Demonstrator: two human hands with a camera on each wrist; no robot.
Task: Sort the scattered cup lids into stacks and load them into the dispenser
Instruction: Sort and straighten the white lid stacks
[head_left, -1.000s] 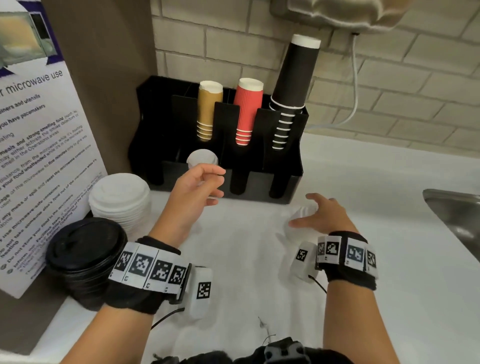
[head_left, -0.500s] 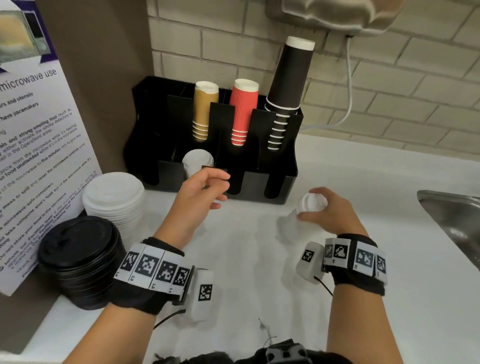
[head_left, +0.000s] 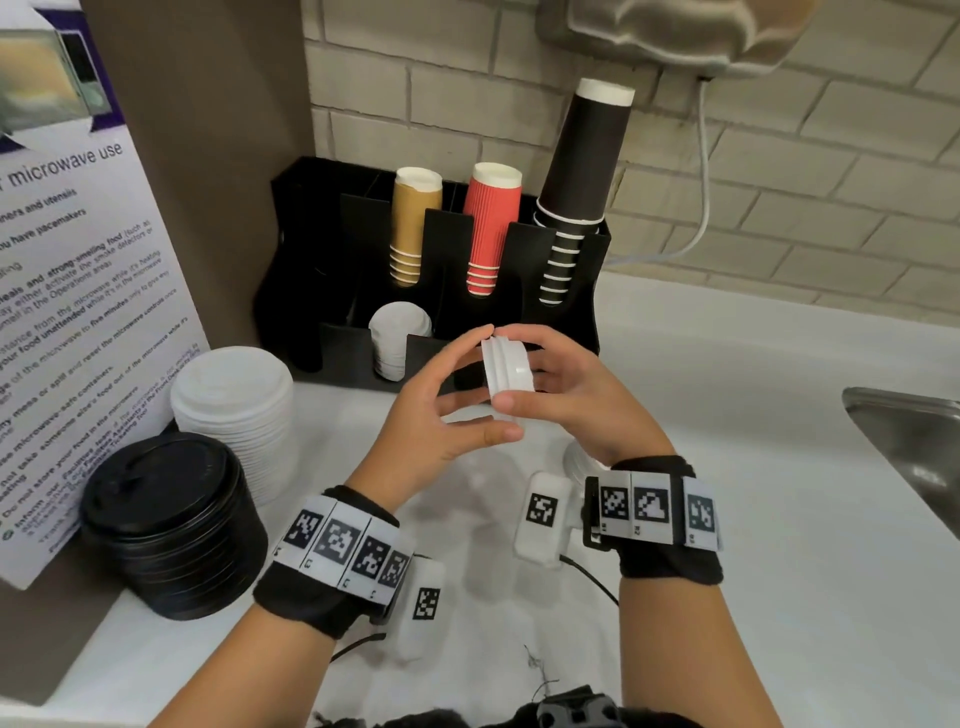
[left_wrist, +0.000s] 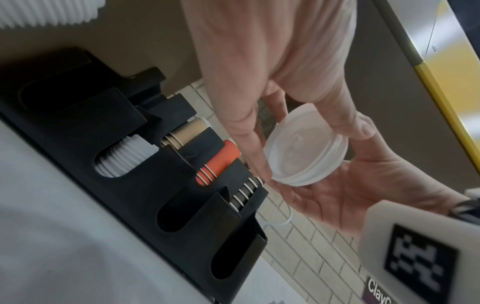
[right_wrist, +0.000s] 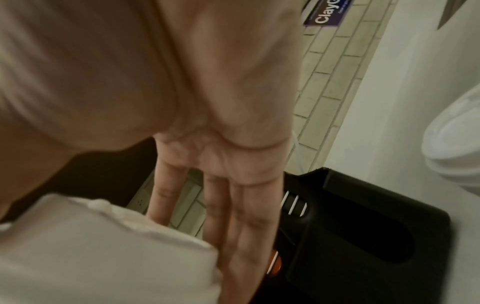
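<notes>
Both hands meet before the dispenser (head_left: 436, 291): right hand (head_left: 576, 395) pinches small white lids (head_left: 506, 370) on edge; left hand (head_left: 441, 410) cups their rim. Stacking step; next, likely slotting them into the part-filled lid compartment.

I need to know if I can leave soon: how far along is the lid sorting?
Done: one dispenser slot already holds small white lids. In hand: both hands, left and right, hold a short stack of small lids in front of it. Left: the big white stack and black stack wait on the counter, and other slots look empty.
</notes>
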